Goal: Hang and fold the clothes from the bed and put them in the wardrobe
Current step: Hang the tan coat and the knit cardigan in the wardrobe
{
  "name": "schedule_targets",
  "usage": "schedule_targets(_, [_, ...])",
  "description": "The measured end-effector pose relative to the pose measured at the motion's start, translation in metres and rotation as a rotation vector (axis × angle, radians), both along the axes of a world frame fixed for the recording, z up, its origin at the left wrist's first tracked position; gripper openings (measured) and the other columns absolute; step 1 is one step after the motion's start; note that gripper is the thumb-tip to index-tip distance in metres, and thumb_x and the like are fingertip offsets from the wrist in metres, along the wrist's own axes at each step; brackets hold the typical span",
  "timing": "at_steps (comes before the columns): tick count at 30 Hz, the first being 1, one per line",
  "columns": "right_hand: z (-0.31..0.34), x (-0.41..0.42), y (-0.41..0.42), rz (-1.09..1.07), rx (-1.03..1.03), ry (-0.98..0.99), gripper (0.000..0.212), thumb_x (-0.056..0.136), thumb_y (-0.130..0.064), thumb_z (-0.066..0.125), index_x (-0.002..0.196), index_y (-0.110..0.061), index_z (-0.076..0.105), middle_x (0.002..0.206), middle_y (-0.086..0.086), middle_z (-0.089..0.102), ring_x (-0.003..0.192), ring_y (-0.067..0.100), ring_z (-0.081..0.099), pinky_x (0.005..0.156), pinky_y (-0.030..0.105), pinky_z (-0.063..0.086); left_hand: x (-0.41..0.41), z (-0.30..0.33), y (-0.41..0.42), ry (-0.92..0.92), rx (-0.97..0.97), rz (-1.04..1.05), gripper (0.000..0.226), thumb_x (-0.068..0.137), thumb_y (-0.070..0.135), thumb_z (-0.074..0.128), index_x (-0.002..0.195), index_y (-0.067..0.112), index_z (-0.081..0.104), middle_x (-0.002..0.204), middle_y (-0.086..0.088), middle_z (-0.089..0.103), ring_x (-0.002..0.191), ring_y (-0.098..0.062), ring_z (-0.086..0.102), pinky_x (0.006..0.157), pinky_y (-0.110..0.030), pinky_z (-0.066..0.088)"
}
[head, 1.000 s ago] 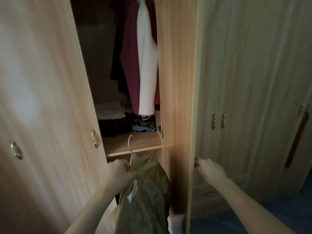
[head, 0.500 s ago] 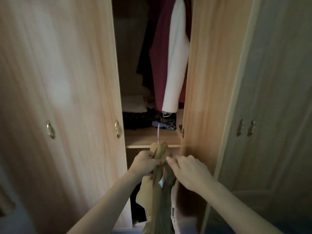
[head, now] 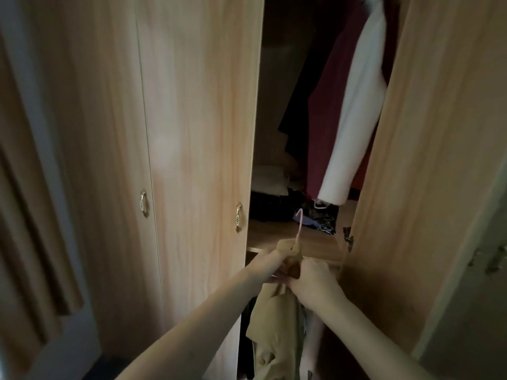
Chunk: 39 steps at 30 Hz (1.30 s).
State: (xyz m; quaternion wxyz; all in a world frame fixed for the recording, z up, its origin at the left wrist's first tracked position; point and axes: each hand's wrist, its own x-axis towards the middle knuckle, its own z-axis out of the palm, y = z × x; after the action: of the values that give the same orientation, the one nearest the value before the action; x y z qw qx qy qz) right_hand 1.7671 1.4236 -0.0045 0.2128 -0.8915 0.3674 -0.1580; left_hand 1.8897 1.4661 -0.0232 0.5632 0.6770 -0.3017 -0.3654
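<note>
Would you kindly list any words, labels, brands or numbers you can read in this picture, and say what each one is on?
No text can be read.
Oval plates of the two brass door handles: dark marks, too small and blurred to tell whether they are writing or ornament.
Tan garment on the pink hanger, held by both hands: no readable label shows.

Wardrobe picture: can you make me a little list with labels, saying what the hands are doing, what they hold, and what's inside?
left hand: left hand grips the top of the tan garment
right hand: right hand grips the same garment from the other side
hanger: pink hanger hook sticks up above both hands
wardrobe door: open door on the right, closed door on the left
hanging inside: dark red garment and white garment
shelf: wooden shelf with folded clothes
</note>
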Motion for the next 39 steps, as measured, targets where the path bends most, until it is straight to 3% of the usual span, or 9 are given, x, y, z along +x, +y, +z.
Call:
schedule_targets(5, [0.001,0.026,-0.002,-0.035,-0.033,0.021,0.020,0.092,-0.031,0.058,0.107,-0.019,0.065,0.103,0.002,0.066,0.097,0.023,0.064,0.077,0.033,0.053,0.024,-0.002,-0.002,-0.313,-0.026,0.033,0.036,0.085,0.039,0.052,0.080,0.011,0.073,0.077,-0.006,0.072,0.076,-0.022,0.068,0.069,-0.034,0.054])
schedule_targets(7, [0.000,0.037,-0.004,-0.038,-0.041,0.032,0.015,0.092,-0.030,0.058,0.101,-0.019,0.062,0.100,0.001,0.066,0.093,0.022,0.064,0.077,0.034,0.055,0.041,-0.008,-0.004,-0.455,-0.010,0.017,0.040,0.082,0.042,0.045,0.071,0.014,0.071,0.072,-0.005,0.071,0.075,-0.023,0.069,0.074,-0.044,0.057])
schedule_targets(9, [0.000,0.048,-0.004,-0.029,-0.053,0.041,0.009,0.093,-0.030,0.056,0.092,-0.021,0.057,0.095,-0.001,0.064,0.089,0.018,0.064,0.077,0.034,0.056,0.062,-0.012,-0.004,-0.608,0.020,0.033,0.037,0.082,0.041,0.043,0.067,0.017,0.068,0.068,-0.002,0.069,0.071,-0.020,0.067,0.072,-0.046,0.056])
schedule_targets(13, [0.000,0.072,-0.005,-0.069,-0.124,0.049,0.009,0.096,-0.029,0.054,0.088,-0.023,0.054,0.083,-0.007,0.059,0.074,0.010,0.061,0.065,0.027,0.055,0.111,-0.011,0.005,-0.849,0.223,0.104,0.024,0.088,0.032,0.048,0.079,0.020,0.066,0.083,-0.001,0.067,0.076,-0.020,0.063,0.066,-0.033,0.054])
schedule_targets(17, [0.007,0.097,-0.003,-0.103,-0.143,0.085,0.010,0.097,-0.034,0.053,0.093,-0.025,0.052,0.081,-0.010,0.059,0.066,0.002,0.058,0.053,0.019,0.048,0.172,-0.022,-0.004,-0.973,0.457,0.123,0.024,0.093,0.027,0.045,0.106,0.019,0.063,0.106,-0.004,0.064,0.095,-0.026,0.063,0.079,-0.036,0.055])
schedule_targets(22, [0.024,0.126,-0.011,-0.151,-0.087,0.173,0.009,0.097,-0.036,0.050,0.095,-0.027,0.046,0.084,-0.010,0.059,0.067,0.001,0.058,0.052,0.016,0.042,0.232,-0.038,-0.048,-0.927,0.396,0.118,0.030,0.096,0.029,0.046,0.122,0.017,0.051,0.121,-0.003,0.057,0.109,-0.026,0.058,0.086,-0.034,0.049])
schedule_targets(28, [0.032,0.150,-0.021,-0.252,-0.001,0.196,0.009,0.096,-0.037,0.048,0.096,-0.030,0.043,0.089,-0.012,0.058,0.080,0.002,0.060,0.078,0.024,0.052,0.273,-0.053,-0.103,-0.815,0.332,0.170,0.035,0.100,0.022,0.033,0.134,0.013,0.040,0.134,-0.006,0.045,0.119,-0.026,0.051,0.096,-0.037,0.043])
schedule_targets(33, [0.034,0.152,-0.008,-0.311,-0.063,0.216,0.010,0.097,-0.036,0.047,0.093,-0.030,0.039,0.083,-0.013,0.056,0.071,0.000,0.057,0.063,0.018,0.047,0.287,-0.069,-0.122,-0.567,0.179,0.171,0.038,0.099,0.034,0.043,0.127,0.010,0.052,0.128,-0.012,0.055,0.116,-0.028,0.052,0.101,-0.034,0.040])
schedule_targets(39, [0.038,0.149,0.026,-0.293,-0.073,0.206,0.008,0.098,-0.032,0.047,0.095,-0.031,0.040,0.082,-0.014,0.056,0.069,-0.002,0.057,0.056,0.014,0.044,0.288,-0.053,-0.088,-0.529,0.145,0.040,0.034,0.095,0.038,0.050,0.114,0.012,0.061,0.106,-0.010,0.067,0.100,-0.030,0.065,0.084,-0.032,0.053])
